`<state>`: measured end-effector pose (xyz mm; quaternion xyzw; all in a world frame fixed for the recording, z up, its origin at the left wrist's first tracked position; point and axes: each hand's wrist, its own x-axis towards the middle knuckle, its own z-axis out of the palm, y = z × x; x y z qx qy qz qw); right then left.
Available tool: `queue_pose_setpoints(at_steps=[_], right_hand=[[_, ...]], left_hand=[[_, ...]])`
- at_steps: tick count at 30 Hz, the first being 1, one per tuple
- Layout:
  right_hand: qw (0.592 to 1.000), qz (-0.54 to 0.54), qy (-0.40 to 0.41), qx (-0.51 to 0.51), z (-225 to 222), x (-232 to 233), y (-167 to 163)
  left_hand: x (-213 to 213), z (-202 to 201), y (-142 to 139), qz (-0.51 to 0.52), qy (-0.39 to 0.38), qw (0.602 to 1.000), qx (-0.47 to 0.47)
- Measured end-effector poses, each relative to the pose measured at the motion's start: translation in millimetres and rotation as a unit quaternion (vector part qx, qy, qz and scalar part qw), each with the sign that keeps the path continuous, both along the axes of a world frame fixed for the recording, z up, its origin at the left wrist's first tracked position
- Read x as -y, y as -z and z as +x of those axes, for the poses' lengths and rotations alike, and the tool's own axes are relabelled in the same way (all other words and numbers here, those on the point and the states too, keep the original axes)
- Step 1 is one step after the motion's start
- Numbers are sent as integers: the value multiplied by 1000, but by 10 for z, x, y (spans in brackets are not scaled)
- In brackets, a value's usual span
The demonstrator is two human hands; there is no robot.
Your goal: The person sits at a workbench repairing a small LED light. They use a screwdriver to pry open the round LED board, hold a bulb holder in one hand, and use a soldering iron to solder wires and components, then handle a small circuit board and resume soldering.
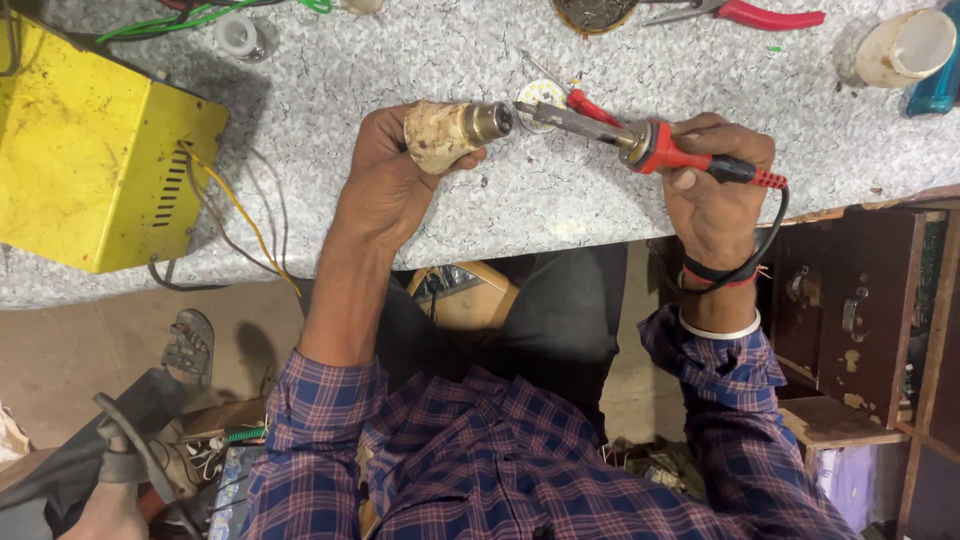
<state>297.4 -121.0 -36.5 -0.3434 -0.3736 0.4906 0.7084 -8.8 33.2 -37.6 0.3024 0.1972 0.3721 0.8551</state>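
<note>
Left hand [385, 180] grips dirty bulb base [455, 130], metal cap facing right. Right hand [715, 195] grips red soldering iron [650, 145], tip touching cap. Both over grey table [500, 200], right of yellow box [95, 150]; red pliers [745, 13] beyond the iron.

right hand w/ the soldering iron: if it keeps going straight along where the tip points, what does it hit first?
Likely the metal screw cap of the dirty cream bulb base held in the left hand. The red-handled soldering iron in the right hand points left, its tip nearly at that cap. Depth is unclear; the small white round LED board lies just behind.
</note>
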Motion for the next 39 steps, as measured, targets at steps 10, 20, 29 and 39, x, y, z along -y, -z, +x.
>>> queue_pose_setpoints(at_steps=[10,20,29,39], right_hand=[[1000,-13,11,1,14,29,38],[999,-18,-22,-23,51,-10,12],[989,-88,-31,-114,116,-84,-33],[998,1,-2,69,11,13,-49]], left_hand=[[-1,13,17,0,-2,1000,-5],[-2,9,12,11,3,1000,-19],[-14,45,-20,7,-3,1000,-31],[-23,43,2,-4,-5,1000,-26]])
